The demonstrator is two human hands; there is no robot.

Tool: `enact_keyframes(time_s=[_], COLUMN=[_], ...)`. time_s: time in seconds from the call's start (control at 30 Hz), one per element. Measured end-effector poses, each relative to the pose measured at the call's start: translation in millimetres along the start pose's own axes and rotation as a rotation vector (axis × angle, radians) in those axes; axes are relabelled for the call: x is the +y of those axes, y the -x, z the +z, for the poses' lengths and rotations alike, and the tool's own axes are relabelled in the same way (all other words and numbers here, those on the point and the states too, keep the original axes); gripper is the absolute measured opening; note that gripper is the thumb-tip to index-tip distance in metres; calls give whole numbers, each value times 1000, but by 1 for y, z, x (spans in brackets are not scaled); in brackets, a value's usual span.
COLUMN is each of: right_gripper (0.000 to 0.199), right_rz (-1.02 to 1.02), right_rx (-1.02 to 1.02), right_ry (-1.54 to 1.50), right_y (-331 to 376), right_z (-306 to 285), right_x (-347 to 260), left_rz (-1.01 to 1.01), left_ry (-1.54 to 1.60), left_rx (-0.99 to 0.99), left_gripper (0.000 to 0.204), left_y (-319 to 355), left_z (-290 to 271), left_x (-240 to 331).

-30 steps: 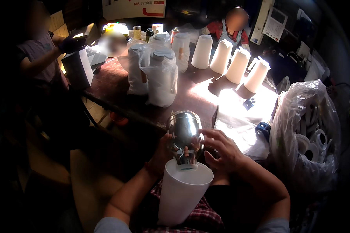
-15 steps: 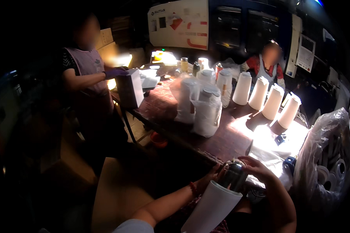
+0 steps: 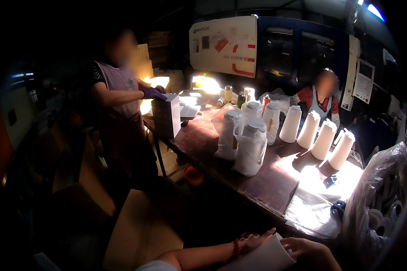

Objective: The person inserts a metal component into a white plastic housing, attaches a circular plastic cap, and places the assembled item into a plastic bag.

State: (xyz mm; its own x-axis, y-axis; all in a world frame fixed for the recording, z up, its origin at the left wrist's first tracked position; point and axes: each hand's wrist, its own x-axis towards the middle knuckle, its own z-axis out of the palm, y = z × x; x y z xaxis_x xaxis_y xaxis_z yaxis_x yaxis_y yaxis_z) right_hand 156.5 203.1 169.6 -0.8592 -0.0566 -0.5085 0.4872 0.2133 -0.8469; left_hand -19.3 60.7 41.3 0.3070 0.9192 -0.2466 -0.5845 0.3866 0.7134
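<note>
White tapered jug body (image 3: 261, 258), held low at six o'clock against the lap. Left hand (image 3: 253, 240) laid along its upper side, fingers together and stretched flat on the plastic. Right hand (image 3: 309, 249) at its open mouth, fingers curled over the rim. Nothing visible of any insert inside from this angle.

Progress, judged from the layout: four finished-looking white jugs (image 3: 319, 137) lined up slanting at two o'clock on the dark wooden table (image 3: 203, 140), three more wrapped in clear bags (image 3: 244, 140) at twelve o'clock, so a good share seemingly done. Held jug not yet on the table and not yet bagged. Large clear sack (image 3: 380, 212) at four o'clock, holding pale rings and parts, apparently still full.

Packages and signs: white upright carton (image 3: 166, 115) at ten o'clock, steadied by a standing person's purple-gloved hand (image 3: 153, 94). Brown cardboard sheet (image 3: 142, 230) on the floor at seven o'clock. Wide white panel (image 3: 224, 45) with red markings on the machine at twelve o'clock. Narrow white notice (image 3: 363, 81) on a post at two o'clock. Second person in red (image 3: 323, 97) seated behind the table at one o'clock. Small bottles (image 3: 233, 95) near the lit far end.
</note>
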Motion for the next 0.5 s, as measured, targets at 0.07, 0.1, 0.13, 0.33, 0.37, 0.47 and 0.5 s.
enact_keyframes(time_s=[0.07,0.1,0.13,0.33,0.37,0.47,0.5], right_gripper=[65,65,66,69,69,71,72], right_rz=[24,29,14,-110,-134,-201,-219], right_rx=[80,141,183,391,416,459,473], right_ry=[-87,-117,-116,54,91,174,198], right_y=[31,48,58,83,84,83,84], right_z=[23,33,39,60,60,62,63], right_x=[-6,-5,-3,17,18,19,19], left_rz=[-24,-59,-102,19,-10,-86,-103], left_ry=[-139,-369,-533,-655,-643,-591,-570], left_rx=[74,280,357,458,436,383,368], left_gripper=[69,65,56,53,55,62,64], left_y=[6,37,52,83,81,83,82], left_z=[-5,17,34,-16,-14,-5,-2], left_x=[-33,-31,-27,-114,-113,-116,-114])
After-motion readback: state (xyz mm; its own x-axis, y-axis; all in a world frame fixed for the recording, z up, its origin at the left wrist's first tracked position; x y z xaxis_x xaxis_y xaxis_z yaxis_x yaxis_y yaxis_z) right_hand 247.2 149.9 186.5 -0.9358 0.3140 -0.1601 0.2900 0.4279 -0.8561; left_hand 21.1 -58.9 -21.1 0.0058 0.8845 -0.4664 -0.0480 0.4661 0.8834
